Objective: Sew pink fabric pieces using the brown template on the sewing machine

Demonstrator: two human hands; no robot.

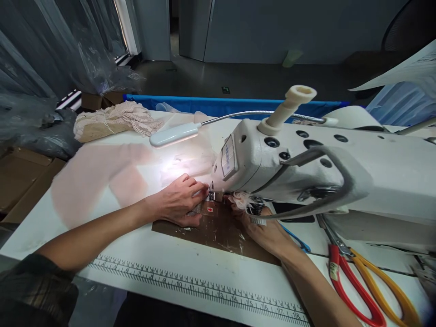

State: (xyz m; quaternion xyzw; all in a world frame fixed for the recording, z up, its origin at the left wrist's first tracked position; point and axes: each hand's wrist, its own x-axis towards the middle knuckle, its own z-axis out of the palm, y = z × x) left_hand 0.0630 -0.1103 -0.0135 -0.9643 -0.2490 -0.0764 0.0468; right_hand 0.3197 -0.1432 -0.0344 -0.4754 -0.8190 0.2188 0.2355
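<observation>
Under the head of the white sewing machine [252, 154], my left hand [179, 200] lies beside the presser foot [211, 196] with its fingers curled and fingertips drawn in. They are closed on an edge of sheer pink fabric [187, 165], which spreads behind the hand toward the lamp. My right hand [255, 225] reaches in from the other side of the needle area. Its fingers are bent together, and the machine head and a ruffled pale bunch [240, 200] partly hide them. What they grip is hidden. Both hands rest over a brown plate [225, 231].
A lamp [175, 135] lights the fabric. More sheer pink cloth [98, 177] lies left, below a lace bundle [116, 120]. Red-and-yellow-handled scissors [354, 272] and a blue-handled tool [296, 238] lie right. A printed ruler [204, 288] runs along the front edge.
</observation>
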